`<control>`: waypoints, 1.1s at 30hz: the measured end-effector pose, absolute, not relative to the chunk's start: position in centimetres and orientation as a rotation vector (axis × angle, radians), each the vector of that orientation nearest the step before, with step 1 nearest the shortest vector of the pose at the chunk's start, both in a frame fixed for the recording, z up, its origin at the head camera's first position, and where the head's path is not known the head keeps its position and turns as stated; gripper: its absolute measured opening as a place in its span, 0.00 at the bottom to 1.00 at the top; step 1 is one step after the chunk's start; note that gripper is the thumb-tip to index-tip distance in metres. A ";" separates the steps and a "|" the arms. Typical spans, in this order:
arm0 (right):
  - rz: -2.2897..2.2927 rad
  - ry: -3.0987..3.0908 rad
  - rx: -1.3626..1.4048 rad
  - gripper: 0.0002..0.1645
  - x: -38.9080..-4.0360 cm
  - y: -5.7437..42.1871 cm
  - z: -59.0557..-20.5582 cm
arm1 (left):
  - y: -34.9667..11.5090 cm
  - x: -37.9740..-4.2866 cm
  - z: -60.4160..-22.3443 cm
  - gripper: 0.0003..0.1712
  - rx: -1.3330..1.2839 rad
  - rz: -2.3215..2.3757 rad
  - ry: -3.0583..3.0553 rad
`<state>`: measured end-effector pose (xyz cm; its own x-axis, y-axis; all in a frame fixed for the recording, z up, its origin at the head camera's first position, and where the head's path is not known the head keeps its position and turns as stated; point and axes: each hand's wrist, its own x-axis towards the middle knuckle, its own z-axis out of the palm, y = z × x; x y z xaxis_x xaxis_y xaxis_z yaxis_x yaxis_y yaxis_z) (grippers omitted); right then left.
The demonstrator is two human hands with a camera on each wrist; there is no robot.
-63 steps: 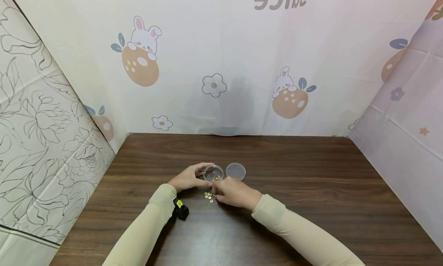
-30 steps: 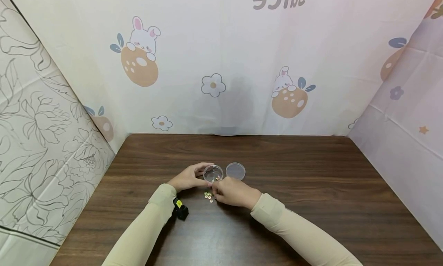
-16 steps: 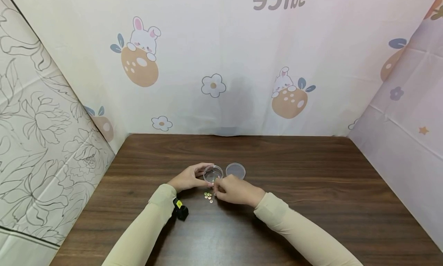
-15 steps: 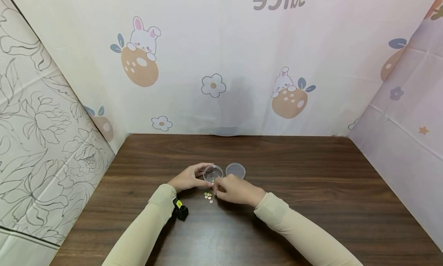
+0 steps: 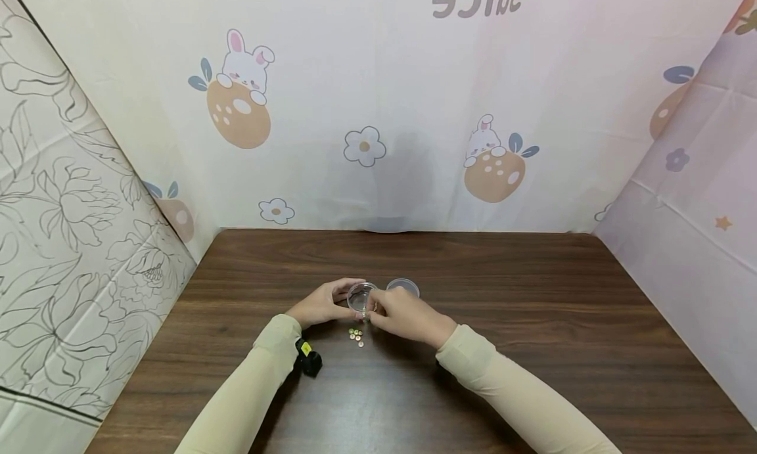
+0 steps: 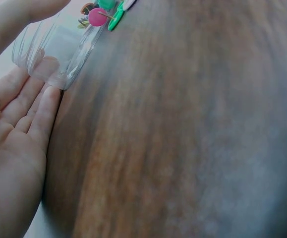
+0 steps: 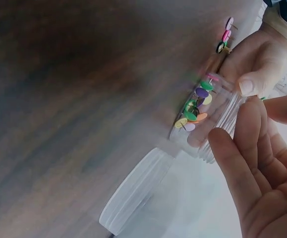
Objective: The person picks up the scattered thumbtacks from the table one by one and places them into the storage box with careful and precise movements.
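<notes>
My left hand [image 5: 322,304] steadies a clear plastic jar [image 5: 357,297], thumb and fingers on either side. Inside it, the right wrist view shows several thumbtacks [image 7: 201,92] with coloured heads. My right hand [image 5: 409,315] is over the jar's mouth, its fingertips right at the threaded rim. A bit of green, like a tack head [image 7: 263,98], shows between its thumb and forefinger; the rest is hidden. In front of the jar lies a small group of loose thumbtacks [image 5: 356,335], among them a pink tack [image 6: 97,17] in the left wrist view.
The jar's round lid [image 7: 136,191] rests on the dark wooden table [image 5: 532,349], to the right of the jar and partly behind my right hand. A black device with a yellow label [image 5: 308,357] is at my left wrist. Printed curtains [image 5: 378,112] enclose the table's back and sides.
My right hand has moved from beside the loose thumbtacks up and away from me, over the jar's mouth. My left hand and the jar have stayed put.
</notes>
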<state>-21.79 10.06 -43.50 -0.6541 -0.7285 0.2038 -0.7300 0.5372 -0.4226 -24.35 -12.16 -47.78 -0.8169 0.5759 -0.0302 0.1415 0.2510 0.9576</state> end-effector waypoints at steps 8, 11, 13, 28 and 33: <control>0.725 -2.730 1.149 0.04 -22.6 9.9 -43.2 | -12.2 -24.5 -47.8 0.43 0.642 1.573 2.180; 0.734 -2.760 1.117 0.04 -22.9 9.9 -43.3 | -12.2 -24.0 -46.7 0.42 0.629 1.556 2.177; 0.739 -2.785 1.100 0.03 -23.0 9.9 -43.4 | -12.2 -23.8 -46.2 0.42 0.623 1.548 2.176; 0.703 -2.813 1.109 0.04 -23.4 9.7 -43.7 | -12.2 -23.9 -46.5 0.41 0.620 1.571 2.156; 0.681 -2.798 1.117 0.04 -23.4 9.7 -43.9 | -12.2 -23.9 -46.5 0.41 0.621 1.569 2.159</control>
<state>-23.40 9.67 -43.85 -0.7371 -0.6432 0.2076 -0.6666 0.6412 -0.3802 -23.90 -12.16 -46.51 -0.8218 0.5667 -0.0587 0.1192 0.2718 0.9549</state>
